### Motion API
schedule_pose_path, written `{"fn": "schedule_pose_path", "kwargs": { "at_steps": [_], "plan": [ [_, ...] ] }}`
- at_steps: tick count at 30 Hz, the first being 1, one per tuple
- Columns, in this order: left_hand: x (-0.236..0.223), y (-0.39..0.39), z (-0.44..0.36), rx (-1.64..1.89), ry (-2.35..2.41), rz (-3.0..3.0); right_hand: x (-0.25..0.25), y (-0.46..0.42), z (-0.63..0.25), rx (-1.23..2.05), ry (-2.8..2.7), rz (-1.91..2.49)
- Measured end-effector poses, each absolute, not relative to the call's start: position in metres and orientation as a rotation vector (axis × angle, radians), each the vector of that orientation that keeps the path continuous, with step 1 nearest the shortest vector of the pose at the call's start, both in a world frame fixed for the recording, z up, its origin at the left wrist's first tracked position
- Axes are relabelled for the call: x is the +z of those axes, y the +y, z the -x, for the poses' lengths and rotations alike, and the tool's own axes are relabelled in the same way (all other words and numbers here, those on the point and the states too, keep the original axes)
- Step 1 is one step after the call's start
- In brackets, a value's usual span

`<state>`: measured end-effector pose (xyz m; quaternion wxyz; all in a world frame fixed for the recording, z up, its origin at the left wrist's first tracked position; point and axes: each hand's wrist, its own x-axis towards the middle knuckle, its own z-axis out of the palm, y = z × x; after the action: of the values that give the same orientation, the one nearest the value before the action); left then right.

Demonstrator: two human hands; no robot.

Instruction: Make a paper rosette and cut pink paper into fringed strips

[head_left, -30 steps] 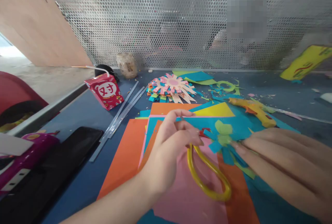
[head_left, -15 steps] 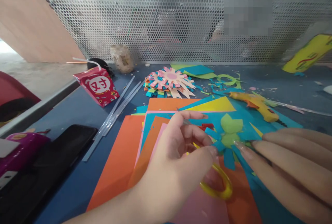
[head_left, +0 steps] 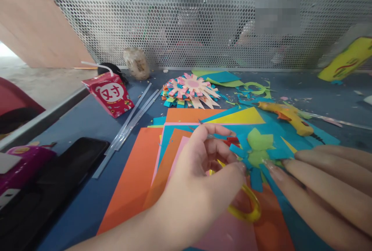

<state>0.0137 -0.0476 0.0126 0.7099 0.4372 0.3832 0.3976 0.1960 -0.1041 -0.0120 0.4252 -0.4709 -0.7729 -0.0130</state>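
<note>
A small paper flower [head_left: 258, 158], green in the middle with blue strips around it, is between my two hands. My left hand [head_left: 200, 177] is curled, its thumb and fingertips closed at the flower's left edge. From the right, my right hand [head_left: 325, 181] pinches the flower's other side, a nail resting on the green paper; part of its grip is hidden. Under my left hand lie scissors with a yellow handle [head_left: 254, 208], partly covered. Orange paper [head_left: 130, 177] and pink paper [head_left: 226, 229] are spread beneath both hands.
Behind are layered paper rosettes [head_left: 192, 88] and a yellow glue gun [head_left: 290, 117]. Clear glue sticks [head_left: 133, 123], a red drink carton [head_left: 110, 94] and a black phone [head_left: 78, 161] lie left. A perforated metal panel [head_left: 174, 18] borders the table's back.
My left thumb has shifted slightly right along the flower's edge. The flower and my right hand stay almost in place.
</note>
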Motion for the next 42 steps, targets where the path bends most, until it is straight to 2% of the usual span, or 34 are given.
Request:
{"fn": "schedule_pose_path", "kwargs": {
  "at_steps": [2,4,42],
  "plan": [
    [0.014,-0.048,-0.013,0.869,0.858,-0.968,-0.006,-0.100,-0.198,-0.543,-2.237,1.041],
    [0.014,-0.047,-0.012,0.851,0.862,-0.966,-0.001,-0.096,-0.201,-0.782,-2.408,0.892],
    [0.014,-0.047,-0.011,0.780,0.829,-0.940,0.006,-0.093,-0.203,-0.798,-2.490,0.848]
  ]
}}
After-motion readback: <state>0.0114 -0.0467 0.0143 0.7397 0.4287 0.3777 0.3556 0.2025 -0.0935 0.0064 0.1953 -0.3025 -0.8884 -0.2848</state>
